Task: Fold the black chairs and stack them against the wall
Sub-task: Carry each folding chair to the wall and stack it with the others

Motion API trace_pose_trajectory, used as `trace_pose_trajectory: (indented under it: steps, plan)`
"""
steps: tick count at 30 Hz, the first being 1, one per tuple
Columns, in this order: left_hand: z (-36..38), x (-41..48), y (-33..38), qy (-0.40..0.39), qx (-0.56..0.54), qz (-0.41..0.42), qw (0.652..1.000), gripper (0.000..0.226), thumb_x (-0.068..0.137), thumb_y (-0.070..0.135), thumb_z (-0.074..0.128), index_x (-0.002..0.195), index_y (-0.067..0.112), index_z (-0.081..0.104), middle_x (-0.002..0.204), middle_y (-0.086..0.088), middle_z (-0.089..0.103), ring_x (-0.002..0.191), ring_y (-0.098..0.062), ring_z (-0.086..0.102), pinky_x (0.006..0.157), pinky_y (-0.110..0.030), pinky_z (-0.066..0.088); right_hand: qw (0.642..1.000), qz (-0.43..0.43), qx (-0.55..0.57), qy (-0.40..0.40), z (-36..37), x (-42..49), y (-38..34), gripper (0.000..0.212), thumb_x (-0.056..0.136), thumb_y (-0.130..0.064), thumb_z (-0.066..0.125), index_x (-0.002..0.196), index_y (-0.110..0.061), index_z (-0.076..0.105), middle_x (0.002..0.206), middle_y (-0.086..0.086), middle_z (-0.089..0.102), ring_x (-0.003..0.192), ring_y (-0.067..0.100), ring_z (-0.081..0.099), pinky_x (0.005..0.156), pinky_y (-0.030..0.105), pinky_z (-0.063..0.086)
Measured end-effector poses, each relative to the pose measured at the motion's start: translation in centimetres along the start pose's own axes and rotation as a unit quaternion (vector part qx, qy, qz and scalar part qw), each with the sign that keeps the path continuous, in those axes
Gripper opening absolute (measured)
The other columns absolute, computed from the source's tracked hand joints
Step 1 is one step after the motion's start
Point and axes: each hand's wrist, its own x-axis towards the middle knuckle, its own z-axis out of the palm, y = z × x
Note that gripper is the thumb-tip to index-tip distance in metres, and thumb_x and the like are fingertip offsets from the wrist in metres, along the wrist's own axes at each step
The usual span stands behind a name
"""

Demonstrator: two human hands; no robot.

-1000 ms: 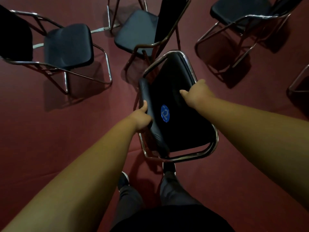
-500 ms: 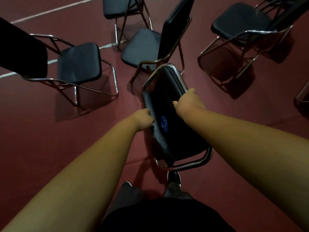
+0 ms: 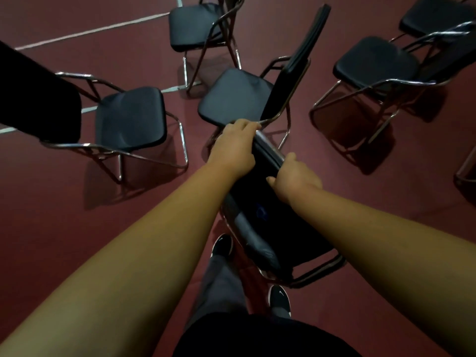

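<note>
— Where's the folded black padded chair with chrome frame [image 3: 282, 228]?
— Tilted, just in front of the person's legs [image 3: 221, 279].
— The hands?
— Apart: left hand [image 3: 233, 148] and right hand [image 3: 293, 180] each grip its upper end.

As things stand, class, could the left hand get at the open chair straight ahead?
Probably yes: the left hand is right beside that open chair, nothing between, but it grips the folded chair.

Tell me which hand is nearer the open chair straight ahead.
Left. The left hand is at the folded chair's top, right beside the open chair; the right hand grips the frame lower down, farther back.
</note>
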Motion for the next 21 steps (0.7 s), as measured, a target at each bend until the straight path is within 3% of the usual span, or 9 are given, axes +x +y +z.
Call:
trace_pose_trajectory:
  steps: [3,5,7,9,10,12,15,18,21]
  plan:
    - [-0.6,3.8,-0.9,-0.079,0.099,0.108,0.986,0.096,0.08,0.008,0.064,0.165,0.03,0.025,0.173,-0.006,0.016,0.155,-0.036,0.021,0.124,-0.05,0.028,0.999,-0.016,-0.033,-0.018,0.2,0.6,-1.8,0.055,0.094,-0.054,0.069,0.121,-0.017,0.04,0.122,0.015,0.062,0.107,0.037,0.066,0.07,0.04,0.044]
    - [-1.1,6.4,-1.4,-0.185,0.176,0.132,0.958,0.104,0.084,0.014,0.064,0.168,0.035,0.006,0.176,-0.005,0.0,0.161,-0.037,0.004,0.13,-0.051,0.013,0.998,-0.03,-0.046,-0.03,0.3,1.3,-3.2,0.058,0.093,-0.055,0.069,0.125,-0.017,0.04,0.123,0.014,0.061,0.109,0.036,0.065,0.072,0.04,0.045]
    - [-1.2,8.7,-2.5,-0.29,0.239,0.129,0.918,0.112,0.084,0.018,0.071,0.168,0.036,-0.001,0.176,-0.003,-0.002,0.161,-0.037,0.0,0.13,-0.052,0.009,0.997,-0.035,-0.048,-0.042,0.4,1.8,-4.3,0.061,0.092,-0.057,0.07,0.128,-0.018,0.041,0.123,0.012,0.061,0.11,0.035,0.064,0.074,0.041,0.048]
    - [-1.3,10.1,-3.8,-0.36,0.275,0.131,0.882,0.119,0.073,0.023,0.085,0.166,0.041,0.012,0.175,-0.002,0.015,0.159,-0.037,0.015,0.128,-0.054,0.02,0.997,-0.039,-0.04,-0.052,0.4,2.2,-5.1,0.06,0.09,-0.056,0.071,0.128,-0.02,0.042,0.122,0.01,0.061,0.108,0.033,0.064,0.075,0.041,0.049]
    - [-1.4,10.6,-4.3,-0.381,0.27,0.138,0.873,0.111,0.067,0.027,0.088,0.16,0.046,0.029,0.168,-0.002,0.034,0.152,-0.036,0.033,0.123,-0.053,0.032,0.997,-0.038,-0.036,-0.053,0.5,2.3,-5.4,0.059,0.09,-0.056,0.072,0.127,-0.02,0.042,0.12,0.009,0.061,0.106,0.033,0.064,0.075,0.041,0.049]
    - [-1.5,11.4,-5.2,-0.389,0.226,0.142,0.882,0.076,0.063,0.032,0.088,0.13,0.049,0.058,0.133,0.002,0.066,0.118,-0.027,0.061,0.104,-0.047,0.052,0.998,-0.031,-0.031,-0.044,0.4,2.6,-5.7,0.058,0.088,-0.057,0.073,0.123,-0.022,0.043,0.116,0.007,0.061,0.102,0.031,0.064,0.073,0.041,0.05]
    - [-1.5,12.3,-4.8,-0.386,0.164,0.143,0.897,0.048,0.065,0.027,0.085,0.106,0.04,0.064,0.103,0.006,0.069,0.094,-0.02,0.065,0.087,-0.041,0.056,0.999,-0.004,-0.002,-0.044,-0.2,3.2,-4.6,0.059,0.083,-0.061,0.075,0.116,-0.025,0.043,0.112,0.002,0.061,0.098,0.028,0.063,0.072,0.038,0.047]
    - [-0.7,12.9,-2.7,-0.394,0.154,0.155,0.892,0.045,0.063,0.028,0.084,0.103,0.038,0.065,0.1,0.007,0.07,0.092,-0.02,0.066,0.087,-0.041,0.057,0.995,0.021,0.042,-0.087,-1.7,3.8,-2.3,0.062,0.076,-0.064,0.08,0.11,-0.026,0.044,0.106,-0.001,0.058,0.092,0.024,0.056,0.075,0.036,0.044]
    - [1.1,13.9,0.2,-0.396,0.172,0.179,0.884,0.049,0.061,0.03,0.085,0.105,0.038,0.066,0.105,0.006,0.07,0.098,-0.024,0.065,0.093,-0.043,0.056,0.985,0.088,0.078,-0.123,-2.9,3.4,2.4,0.067,0.072,-0.065,0.085,0.113,-0.024,0.051,0.111,0.0,0.059,0.1,0.025,0.059,0.08,0.032,0.043]
